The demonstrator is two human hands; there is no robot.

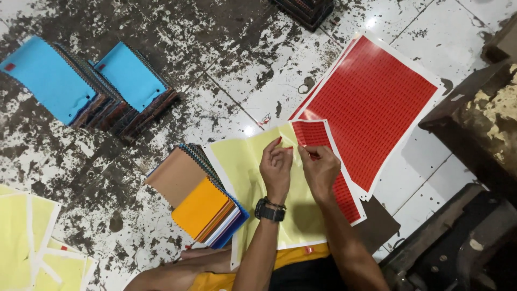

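I see both hands mid-frame: left hand (276, 166) pinching yellow backing sheet (245, 167) edge, right hand (320, 168) fingers closed on red sticker sheet (323, 156). Fabric swatch stack (202, 202) just left.

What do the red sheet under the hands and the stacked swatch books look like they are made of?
Red sheet: likely glossy sticker paper, going by the shine, white border and yellow backing sheet. Swatch books: probably fabric samples, matte, with zigzag-cut edges fanned in layers.
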